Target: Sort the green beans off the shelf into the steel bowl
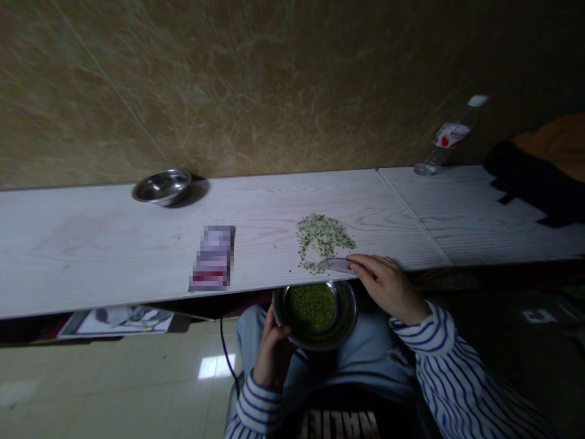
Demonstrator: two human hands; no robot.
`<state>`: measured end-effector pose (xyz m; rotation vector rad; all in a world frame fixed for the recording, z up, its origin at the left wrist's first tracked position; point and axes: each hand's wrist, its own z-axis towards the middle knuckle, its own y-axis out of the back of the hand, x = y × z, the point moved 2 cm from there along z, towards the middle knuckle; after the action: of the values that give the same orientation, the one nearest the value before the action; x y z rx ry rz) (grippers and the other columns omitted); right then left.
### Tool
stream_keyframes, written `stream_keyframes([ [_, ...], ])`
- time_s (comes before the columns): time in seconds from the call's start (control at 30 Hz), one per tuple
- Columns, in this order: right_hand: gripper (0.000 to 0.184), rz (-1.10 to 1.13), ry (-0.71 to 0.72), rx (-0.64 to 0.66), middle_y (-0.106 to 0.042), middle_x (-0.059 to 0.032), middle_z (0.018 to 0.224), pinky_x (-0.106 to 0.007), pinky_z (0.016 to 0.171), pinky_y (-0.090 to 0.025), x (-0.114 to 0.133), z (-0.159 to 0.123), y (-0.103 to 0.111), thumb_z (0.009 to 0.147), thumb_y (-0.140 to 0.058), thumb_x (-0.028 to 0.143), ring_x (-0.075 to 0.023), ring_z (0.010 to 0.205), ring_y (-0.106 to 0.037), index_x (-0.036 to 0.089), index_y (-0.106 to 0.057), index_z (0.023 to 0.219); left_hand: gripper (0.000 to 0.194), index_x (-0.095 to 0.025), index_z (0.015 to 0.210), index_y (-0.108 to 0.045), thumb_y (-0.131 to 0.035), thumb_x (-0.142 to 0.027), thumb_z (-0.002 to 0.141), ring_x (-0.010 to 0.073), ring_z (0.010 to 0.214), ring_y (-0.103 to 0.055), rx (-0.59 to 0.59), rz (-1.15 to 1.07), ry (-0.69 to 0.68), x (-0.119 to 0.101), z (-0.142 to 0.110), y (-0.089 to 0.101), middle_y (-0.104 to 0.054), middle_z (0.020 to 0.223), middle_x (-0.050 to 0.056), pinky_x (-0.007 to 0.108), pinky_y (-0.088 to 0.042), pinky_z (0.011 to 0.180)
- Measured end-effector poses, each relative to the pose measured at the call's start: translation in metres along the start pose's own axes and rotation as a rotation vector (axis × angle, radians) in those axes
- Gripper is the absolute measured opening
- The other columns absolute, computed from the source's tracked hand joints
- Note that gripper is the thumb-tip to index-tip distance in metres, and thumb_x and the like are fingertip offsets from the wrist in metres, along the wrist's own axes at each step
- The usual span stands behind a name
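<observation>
L hand: curled shut; the side of a steel bowl was gripped by it, just over the person's lap.
R hand: fingers closed; a flat see-through scraper was held by them on the tabletop.
Grains: a loose heap of green grains was spread on the tabletop, w/ the scraper touching its edge. More were seen inside the steel bowl.
Rest: a 2nd steel bowl was set by the wall. A blurred pack was laid btwn that bowl & the heap, nr the tabletop edge. A plastic bottle was seen far right, nr a dark cloth.
</observation>
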<state>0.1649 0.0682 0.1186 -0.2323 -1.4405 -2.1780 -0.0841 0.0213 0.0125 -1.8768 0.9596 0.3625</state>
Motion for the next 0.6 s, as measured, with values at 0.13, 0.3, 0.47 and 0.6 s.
stream_keyframes([
  [0.13, 0.024, -0.024, -0.039, -0.031, -0.081, -0.0088, 0.102, -0.039, 0.081, -0.058, -0.0083, -0.0051, 0.0048, 0.1, -0.053, 0.026, -0.0251, 0.089, -0.076, 0.02, -0.074, 0.112, 0.077, -0.029, 0.141, -0.059, -0.076, -0.024, 0.066, 0.0331, 0.109, -0.062, 0.004, -0.011, -0.003, -0.0017, -0.0018, -0.0027, -0.068, 0.127, 0.009, 0.041, -0.054, 0.084],
  [0.3, 0.024, -0.022, -0.052, -0.022, -0.081, -0.0087, 0.105, -0.04, 0.084, -0.059, -0.0108, -0.0088, 0.0049, 0.1, -0.053, 0.026, -0.0255, 0.093, -0.077, 0.021, -0.074, 0.112, 0.077, -0.033, 0.141, -0.058, -0.074, -0.022, 0.066, 0.0322, 0.108, -0.062, 0.007, -0.01, 0.024, 0.0029, -0.0004, -0.0013, -0.065, 0.132, 0.008, 0.039, -0.053, 0.082],
  [0.47, 0.025, -0.015, -0.045, 0.005, -0.081, -0.0077, 0.103, -0.04, 0.084, -0.059, -0.0064, -0.0093, 0.0021, 0.1, -0.052, 0.026, -0.0244, 0.091, -0.077, 0.022, -0.074, 0.113, 0.074, -0.033, 0.137, -0.06, -0.074, -0.022, 0.065, 0.0314, 0.106, -0.062, 0.01, 0.0, 0.022, 0.0065, 0.0007, 0.0003, -0.068, 0.126, 0.006, 0.038, -0.053, 0.08],
  [0.6, 0.025, -0.024, -0.051, -0.011, -0.081, -0.0085, 0.104, -0.041, 0.084, -0.059, -0.0103, -0.0098, 0.003, 0.1, -0.053, 0.026, -0.0251, 0.092, -0.077, 0.022, -0.074, 0.113, 0.073, -0.032, 0.137, -0.06, -0.074, -0.02, 0.066, 0.0304, 0.105, -0.062, 0.013, -0.014, 0.016, 0.0053, -0.0009, -0.0007, -0.068, 0.128, 0.007, 0.038, -0.053, 0.083],
])
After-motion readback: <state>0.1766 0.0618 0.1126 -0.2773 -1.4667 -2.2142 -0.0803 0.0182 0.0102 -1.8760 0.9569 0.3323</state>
